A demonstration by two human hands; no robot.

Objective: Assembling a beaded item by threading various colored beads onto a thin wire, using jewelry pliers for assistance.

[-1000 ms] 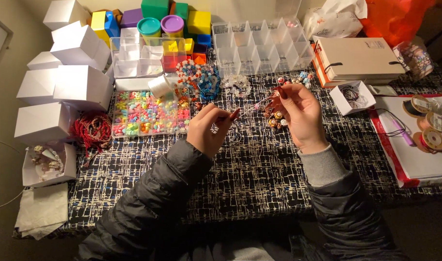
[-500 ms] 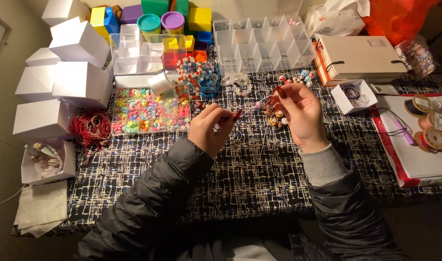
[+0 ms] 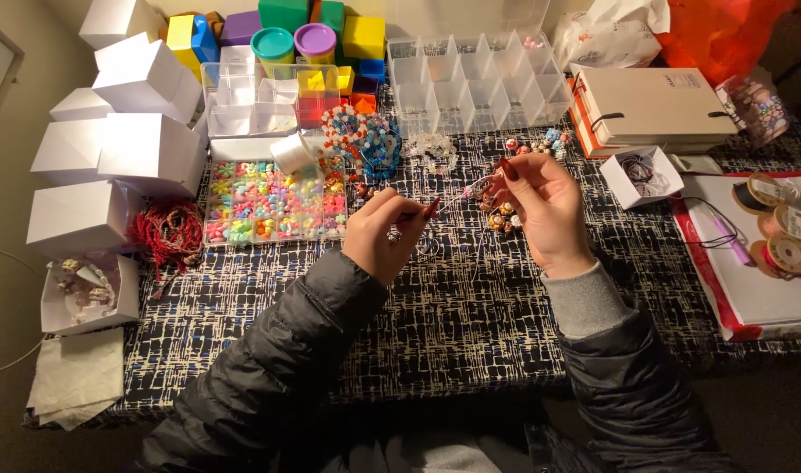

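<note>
My left hand (image 3: 385, 235) pinches one end of a thin clear thread (image 3: 457, 198) over the black patterned tablecloth (image 3: 471, 324). My right hand (image 3: 541, 206) pinches the thread's other end, where a small pink bead (image 3: 468, 189) sits on it. The two hands are close together, just right of a clear tray of colourful beads (image 3: 273, 201). A small cluster of loose beads (image 3: 502, 217) lies on the cloth under my right hand.
White boxes (image 3: 111, 149) are stacked at the left beside red cords (image 3: 166, 232). Empty clear organisers (image 3: 475, 83), coloured blocks and tubs (image 3: 313, 39) stand at the back. A tan box (image 3: 650, 105), a small white box (image 3: 641, 175) and thread spools (image 3: 782, 236) are at the right.
My right hand has lifted slightly and drawn the thread taut toward the upper right. My left hand stays nearly in place.
</note>
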